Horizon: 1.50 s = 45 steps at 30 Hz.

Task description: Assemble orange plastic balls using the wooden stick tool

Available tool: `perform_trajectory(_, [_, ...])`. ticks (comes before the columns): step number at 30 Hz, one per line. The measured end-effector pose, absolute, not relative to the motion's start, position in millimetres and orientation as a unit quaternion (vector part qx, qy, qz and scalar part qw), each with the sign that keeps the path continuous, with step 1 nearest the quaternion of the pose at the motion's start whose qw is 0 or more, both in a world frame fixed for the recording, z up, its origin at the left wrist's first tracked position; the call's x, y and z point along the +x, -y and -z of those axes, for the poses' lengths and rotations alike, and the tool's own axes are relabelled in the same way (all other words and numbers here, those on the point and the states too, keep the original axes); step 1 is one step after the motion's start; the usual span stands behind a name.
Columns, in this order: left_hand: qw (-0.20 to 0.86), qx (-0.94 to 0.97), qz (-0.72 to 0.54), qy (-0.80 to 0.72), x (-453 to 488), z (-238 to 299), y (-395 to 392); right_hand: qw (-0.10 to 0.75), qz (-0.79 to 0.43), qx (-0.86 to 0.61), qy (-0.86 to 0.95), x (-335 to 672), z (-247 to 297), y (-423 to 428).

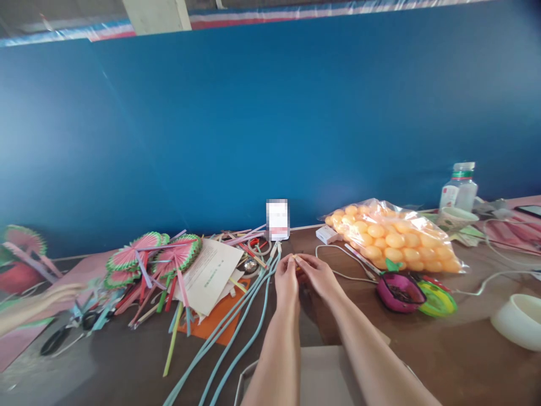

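My left hand [286, 278] and my right hand [318, 274] meet at the middle of the brown table [422, 349], fingers pinched together on a small pale yellow piece [296, 259] held between them. Both forearms reach forward from the bottom edge. Several long light-blue strips [249, 304] run from just left of my left hand towards the near edge. What the small piece is I cannot make out.
Folded pink-and-green paper fans [156, 254], coloured strips, a white sheet and orange paper lie left. A bag of orange balls [395, 234], a purple bowl [399, 292], a bottle [460, 189], white cable and a white bowl [518, 321] lie right. Another person's hand [46, 299] and scissors [63, 335] are far left.
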<state>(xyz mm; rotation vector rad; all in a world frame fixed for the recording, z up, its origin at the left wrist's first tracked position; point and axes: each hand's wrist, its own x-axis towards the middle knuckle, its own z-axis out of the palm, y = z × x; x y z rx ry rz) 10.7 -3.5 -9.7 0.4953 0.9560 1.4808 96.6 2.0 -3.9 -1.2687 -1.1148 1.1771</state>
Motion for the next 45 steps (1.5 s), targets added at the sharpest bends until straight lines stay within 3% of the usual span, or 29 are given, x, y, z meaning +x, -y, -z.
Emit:
perform_trajectory(21, [0.597,0.235,-0.64,-0.423,10,14,0,0.524,-0.502,-0.52,0.451,94,2,0])
perform_trajectory(45, [0.594,0.235,-0.635,-0.434,8,15,-9,0.523,-0.409,-0.556,0.5,92,10,-9])
